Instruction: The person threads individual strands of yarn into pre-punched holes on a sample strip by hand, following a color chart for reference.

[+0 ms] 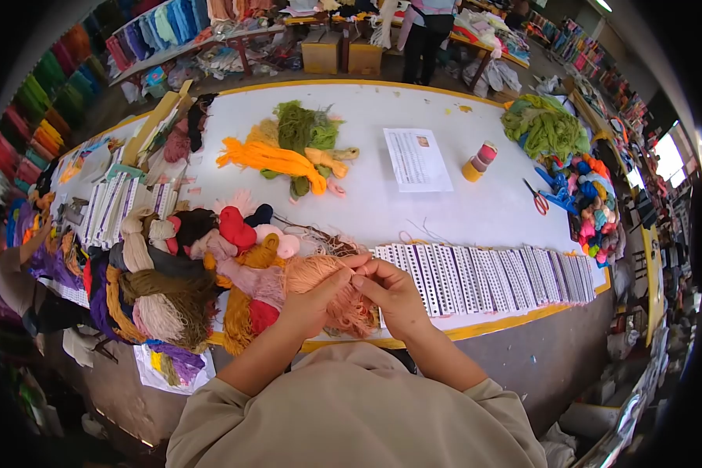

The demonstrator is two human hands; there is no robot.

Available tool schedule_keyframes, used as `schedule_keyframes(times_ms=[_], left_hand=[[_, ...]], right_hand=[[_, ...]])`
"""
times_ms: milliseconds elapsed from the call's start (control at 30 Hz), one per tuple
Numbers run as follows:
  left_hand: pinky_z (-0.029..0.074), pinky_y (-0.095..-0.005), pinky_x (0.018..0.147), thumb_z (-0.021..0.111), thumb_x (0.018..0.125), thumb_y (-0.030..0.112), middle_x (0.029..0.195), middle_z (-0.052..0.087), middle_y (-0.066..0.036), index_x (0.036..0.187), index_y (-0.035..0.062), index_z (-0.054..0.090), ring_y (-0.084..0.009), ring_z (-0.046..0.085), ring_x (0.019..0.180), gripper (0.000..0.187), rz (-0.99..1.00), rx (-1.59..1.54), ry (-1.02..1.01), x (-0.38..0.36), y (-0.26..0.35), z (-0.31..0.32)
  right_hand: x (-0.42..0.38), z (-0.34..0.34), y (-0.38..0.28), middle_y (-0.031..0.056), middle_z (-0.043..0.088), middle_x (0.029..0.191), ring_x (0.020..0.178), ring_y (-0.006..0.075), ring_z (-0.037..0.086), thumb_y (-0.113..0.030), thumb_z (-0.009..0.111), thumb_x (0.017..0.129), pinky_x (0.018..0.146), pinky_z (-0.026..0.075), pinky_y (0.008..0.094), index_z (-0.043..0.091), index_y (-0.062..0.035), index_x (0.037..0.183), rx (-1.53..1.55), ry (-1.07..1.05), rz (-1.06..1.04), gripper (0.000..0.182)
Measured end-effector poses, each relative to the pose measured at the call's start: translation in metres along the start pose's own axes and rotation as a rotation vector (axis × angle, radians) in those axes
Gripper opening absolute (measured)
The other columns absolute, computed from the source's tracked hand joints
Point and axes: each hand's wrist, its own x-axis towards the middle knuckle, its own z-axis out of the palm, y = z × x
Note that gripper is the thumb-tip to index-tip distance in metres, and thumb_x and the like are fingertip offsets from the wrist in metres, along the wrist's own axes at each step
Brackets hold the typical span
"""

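Observation:
Directly in front of me, a skein of peach yarn (313, 273) rests on the near edge of the table, its loose threads hanging down between my hands. My left hand (320, 300) is closed over the skein with its fingers bent. Beside it, my right hand (394, 292) makes a pinch, thumb against fingers, on what looks like a thin strand of the peach yarn. The fingertips of both hands meet above the skein. To the right, a long row of white cards with punched holes (476, 281) begins close to my right hand.
Piled skeins (164, 296) lie to my left, with orange yarn (277, 160) farther back. A printed sheet (417, 160), thread cones (476, 165), red-handled scissors (540, 201) and green yarn (544, 129) are on the white table (351, 210). Another person (15, 273) is at far left.

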Motion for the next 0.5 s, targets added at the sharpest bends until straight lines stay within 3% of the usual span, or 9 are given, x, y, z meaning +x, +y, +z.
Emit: schedule_keyframes(times_ms=[233,300,367,433,500], left_hand=[[0.044,-0.0314,0.099,0.05,0.097,0.011,0.127,0.055,-0.012,0.124,-0.0048,0.055,-0.0179,0.054,0.115,0.031,0.022,-0.058,-0.001,0.008,-0.013,-0.004],[0.045,-0.0309,0.097,0.05,0.098,0.014,0.129,0.054,-0.011,0.124,-0.003,0.056,-0.0175,0.054,0.114,0.031,0.117,0.091,-0.023,0.012,-0.019,-0.002],[0.045,-0.031,0.097,0.05,0.098,0.016,0.129,0.054,-0.011,0.125,-0.002,0.055,-0.0173,0.054,0.113,0.032,0.078,0.069,-0.021,0.018,-0.023,0.0],[0.046,-0.0311,0.096,0.049,0.099,0.018,0.13,0.053,-0.01,0.126,-0.0011,0.054,-0.0172,0.054,0.112,0.033,0.043,0.047,-0.019,0.027,-0.021,0.008],[0.05,-0.0349,0.09,0.058,0.094,0.017,0.124,0.058,-0.018,0.11,-0.0018,0.061,-0.0227,0.058,0.11,0.025,0.009,0.024,0.11,0.035,-0.018,0.017]], right_hand=[[-0.002,-0.007,0.008,-0.0035,0.057,0.087,0.073,0.0041,0.048,-0.008,0.063,0.09,0.064,0.041,0.0197,0.061,-0.0058,0.091,0.053,0.009,-0.052,0.003],[-0.001,-0.016,0.012,-0.0032,0.056,0.095,0.078,0.0041,0.049,-0.01,0.063,0.091,0.066,0.042,0.0197,0.06,-0.0073,0.091,-0.006,-0.003,-0.104,0.003],[-0.001,-0.022,0.011,-0.0027,0.056,0.097,0.079,0.0039,0.049,-0.01,0.062,0.092,0.065,0.042,0.0193,0.06,-0.0078,0.092,-0.011,0.033,-0.057,0.003],[-0.001,-0.028,0.006,-0.0009,0.057,0.083,0.067,0.0062,0.048,-0.012,0.057,0.094,0.061,0.043,0.0206,0.058,-0.0073,0.093,0.066,0.09,0.004,0.005],[0.0,-0.036,-0.005,-0.0002,0.055,0.07,0.057,0.0079,0.048,-0.015,0.055,0.095,0.056,0.042,0.0217,0.058,-0.0065,0.092,0.168,0.076,0.131,0.009]])
